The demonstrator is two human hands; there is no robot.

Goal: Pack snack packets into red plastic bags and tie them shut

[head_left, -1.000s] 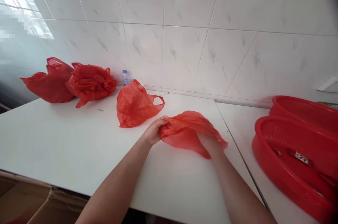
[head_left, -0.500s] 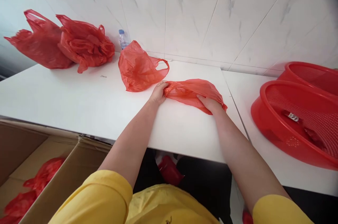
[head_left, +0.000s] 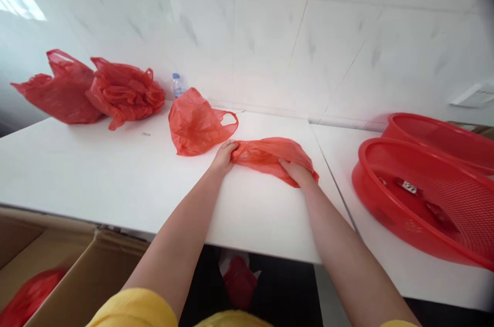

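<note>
A red plastic bag [head_left: 266, 155] lies stretched sideways on the white table. My left hand [head_left: 224, 156] is closed on its gathered left end. Toward the right end, my right hand [head_left: 297, 171] grips the bag's near side, thumb against the film; its other fingers are mostly hidden by the plastic. Just behind my left hand stands a second red plastic bag [head_left: 195, 124], puffed out, its handle loop pointing right.
Two bulging red bags [head_left: 73, 93] [head_left: 129, 91] sit at the back left, near a water bottle [head_left: 178, 85] by the tiled wall. Red mesh baskets [head_left: 370, 183] stand at the right, one holding small packets. A cardboard box [head_left: 77, 286] with red plastic inside is below the table's left front.
The view has tilted up, so the table and everything on it sit lower in the picture. Both hands keep their places on the bag, which looks much the same.
</note>
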